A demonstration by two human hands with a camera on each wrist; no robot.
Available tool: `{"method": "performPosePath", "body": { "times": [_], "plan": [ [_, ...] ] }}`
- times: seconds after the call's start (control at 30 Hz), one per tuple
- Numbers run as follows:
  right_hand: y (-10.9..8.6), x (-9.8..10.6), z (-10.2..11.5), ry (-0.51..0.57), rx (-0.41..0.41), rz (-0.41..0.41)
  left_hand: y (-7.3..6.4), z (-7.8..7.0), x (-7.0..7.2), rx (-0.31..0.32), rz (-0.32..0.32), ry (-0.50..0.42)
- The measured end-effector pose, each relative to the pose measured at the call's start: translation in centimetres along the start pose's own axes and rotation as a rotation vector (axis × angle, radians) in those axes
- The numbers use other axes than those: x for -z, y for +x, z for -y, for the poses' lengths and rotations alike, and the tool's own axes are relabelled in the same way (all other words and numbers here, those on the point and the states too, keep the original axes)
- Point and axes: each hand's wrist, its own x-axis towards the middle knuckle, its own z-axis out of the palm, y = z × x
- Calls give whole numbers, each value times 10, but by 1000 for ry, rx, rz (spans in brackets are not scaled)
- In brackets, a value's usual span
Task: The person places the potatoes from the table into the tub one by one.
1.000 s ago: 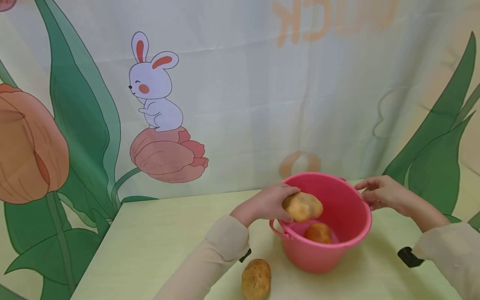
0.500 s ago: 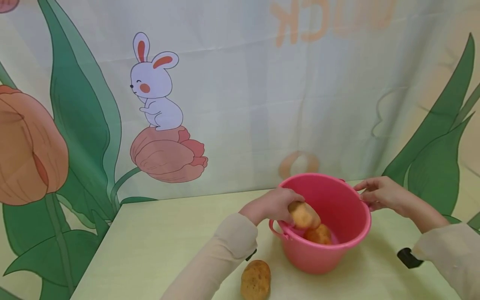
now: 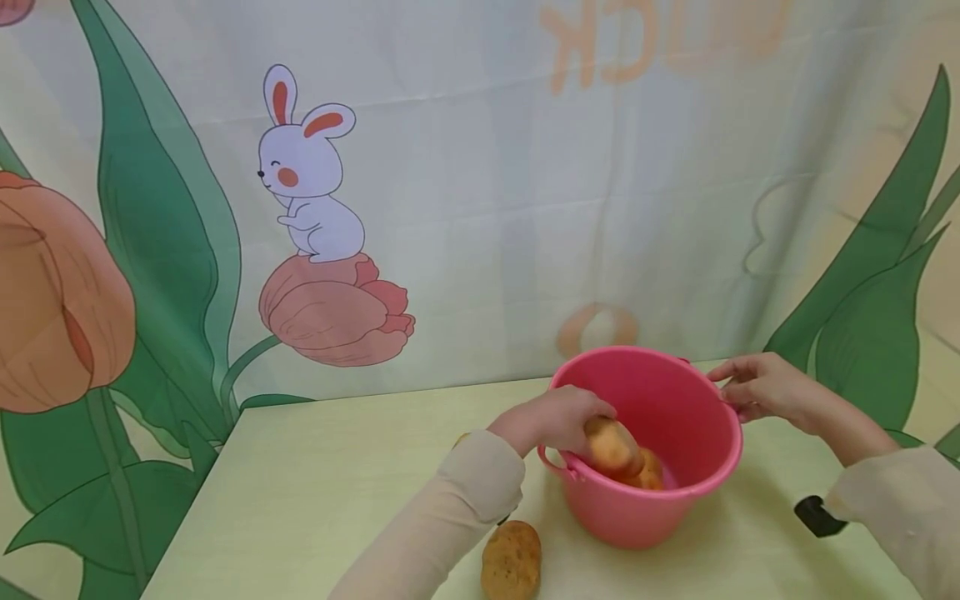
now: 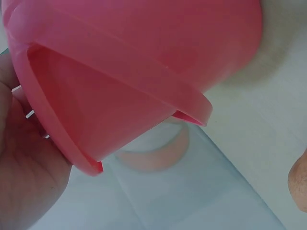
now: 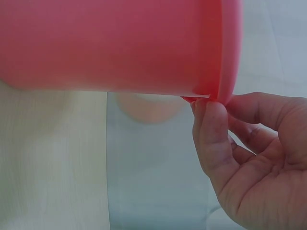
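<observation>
My left hand (image 3: 562, 419) reaches over the near left rim of a pink bucket (image 3: 637, 521) and grips a potato (image 3: 611, 446) inside it. Under that one lies another potato (image 3: 649, 473), partly covered. The left wrist view shows the bucket's handle (image 4: 144, 81) hanging along its outer wall; the gripped potato is hidden there. On the far right side, my right hand (image 3: 772, 390) pinches the bucket's rim between thumb and fingers, plain in the right wrist view on the rim (image 5: 230, 52).
One potato (image 3: 512, 560) lies on the pale table (image 3: 315, 492) before the bucket. A potato (image 4: 300, 184) also shows at the left wrist view's edge. Behind the table hangs a printed curtain (image 3: 480, 208) with a rabbit and tulips.
My left hand has moved right and down, taking the potato lower into the bucket, close onto the other one. My right hand has stayed on the rim.
</observation>
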Motion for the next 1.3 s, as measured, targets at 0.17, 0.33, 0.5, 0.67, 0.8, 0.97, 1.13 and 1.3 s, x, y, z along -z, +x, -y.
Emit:
{"method": "performPosePath", "body": {
  "times": [0.17,0.33,0.5,0.67,0.8,0.97,1.13,1.3],
  "plan": [
    [-1,0,1,4,2,2,1,1,-1,27,12,-46],
    [0,1,0,9,5,7,0,1,-1,21,9,-50],
    [0,0,0,8,10,8,-2,0,-1,25,5,-62],
    [0,0,0,-8,7,0,-3,-1,-1,43,-4,-103],
    [1,0,0,-14,2,-4,-4,-1,-1,45,-7,-109],
    [1,-1,-1,-15,2,-6,-5,-2,0,37,-8,-117],
    [1,-1,-1,-19,-1,-6,-8,3,1,27,-33,-174],
    [1,-1,-1,-15,4,-4,-16,12,4,-10,-135,-242]
  ]
}}
